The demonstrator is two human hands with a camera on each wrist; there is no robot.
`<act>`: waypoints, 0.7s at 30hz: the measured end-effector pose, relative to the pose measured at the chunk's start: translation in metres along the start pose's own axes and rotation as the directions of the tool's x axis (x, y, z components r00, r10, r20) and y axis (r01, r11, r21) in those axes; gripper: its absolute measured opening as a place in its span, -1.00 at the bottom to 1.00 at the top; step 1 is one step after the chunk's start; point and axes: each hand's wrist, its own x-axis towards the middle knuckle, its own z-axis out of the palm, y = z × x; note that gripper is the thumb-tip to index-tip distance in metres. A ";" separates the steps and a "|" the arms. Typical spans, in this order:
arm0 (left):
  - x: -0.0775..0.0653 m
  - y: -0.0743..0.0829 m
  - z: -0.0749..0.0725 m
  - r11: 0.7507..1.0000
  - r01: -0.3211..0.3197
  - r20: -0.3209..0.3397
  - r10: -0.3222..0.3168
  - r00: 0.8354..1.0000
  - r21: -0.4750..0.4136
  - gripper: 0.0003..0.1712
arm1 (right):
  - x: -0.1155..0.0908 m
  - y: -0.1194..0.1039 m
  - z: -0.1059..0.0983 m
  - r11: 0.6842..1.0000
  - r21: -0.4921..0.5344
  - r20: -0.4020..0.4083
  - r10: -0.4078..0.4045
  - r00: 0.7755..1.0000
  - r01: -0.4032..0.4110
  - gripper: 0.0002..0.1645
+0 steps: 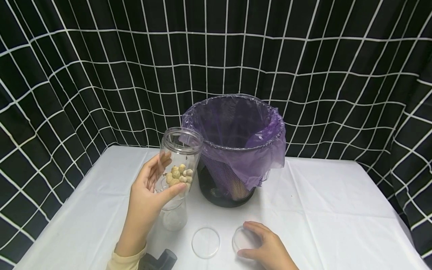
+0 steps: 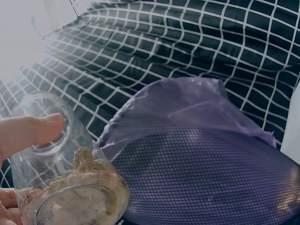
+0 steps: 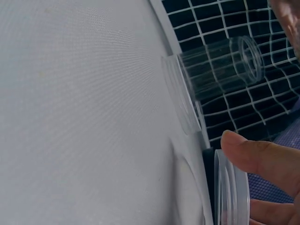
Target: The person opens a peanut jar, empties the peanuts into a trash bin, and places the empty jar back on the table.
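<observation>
My left hand point(image 1: 148, 198) grips a clear jar point(image 1: 182, 157), uncapped and tilted slightly toward the bin. Small round tan pieces point(image 1: 179, 174), like dried mushrooms or nuts, fill its lower part; the left wrist view shows them through the jar's base point(image 2: 77, 206). Just behind and below it, a second clear jar point(image 1: 174, 219) stands on the table. My right hand point(image 1: 266, 245) holds a clear round lid point(image 3: 229, 192) by its edge, thumb on one side and fingers on the other, close over the tabletop. Another clear lid point(image 1: 206, 243) lies flat to its left.
A black mesh bin point(image 1: 219, 180) lined with a purple plastic bag point(image 1: 260, 157) stands behind the jars, its mouth facing up. White cloth point(image 1: 330, 202) covers the table. A black curtain with white grid lines point(image 1: 236, 52) hangs behind and at both sides.
</observation>
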 end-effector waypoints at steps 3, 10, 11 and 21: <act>0.000 0.000 0.000 1.000 -0.001 -0.001 0.001 1.000 -0.001 -0.09 | 0.000 0.002 0.001 1.000 -0.007 0.005 -0.011 1.000 0.011 -0.16; -0.001 0.001 0.000 1.000 0.005 -0.001 -0.005 1.000 0.008 -0.10 | 0.001 0.006 0.002 1.000 -0.016 0.018 -0.026 1.000 0.026 -0.16; -0.001 0.001 0.000 1.000 0.005 -0.002 -0.005 1.000 0.006 -0.10 | 0.001 0.006 0.002 1.000 -0.016 0.017 -0.024 1.000 0.024 -0.16; -0.001 0.001 0.001 1.000 -0.005 0.000 0.005 1.000 0.011 -0.09 | 0.003 0.006 0.004 0.998 -0.042 0.002 -0.041 0.999 0.041 -0.17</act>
